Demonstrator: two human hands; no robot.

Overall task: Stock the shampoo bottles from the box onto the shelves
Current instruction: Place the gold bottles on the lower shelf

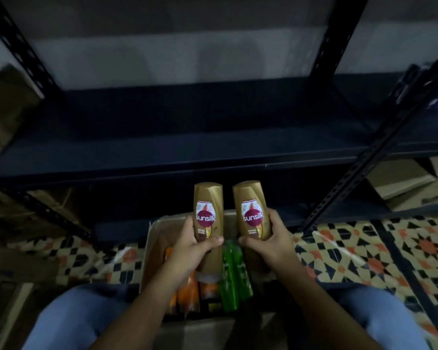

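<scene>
Dim scene; shelf (162,137) nearly black; the two gold bottles' labels sharp, catching the most light; edges smeared by motion blur; wide-angle bowing bends the uprights (379,147) outward.

Two gold bottles (208,210) with maroon labels; green bottles (234,276) and orange bottles (187,296) in the box; black shelf (187,152); floor (364,253) tiled cream, black, orange.

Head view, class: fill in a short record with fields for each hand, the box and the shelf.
left hand: grips the left gold plastic Sunsilk bottle
right hand: grips the right gold plastic Sunsilk bottle
open cardboard box: holds orange bottles and green bottles
dark metal shelf: no bottles visible on it
</scene>
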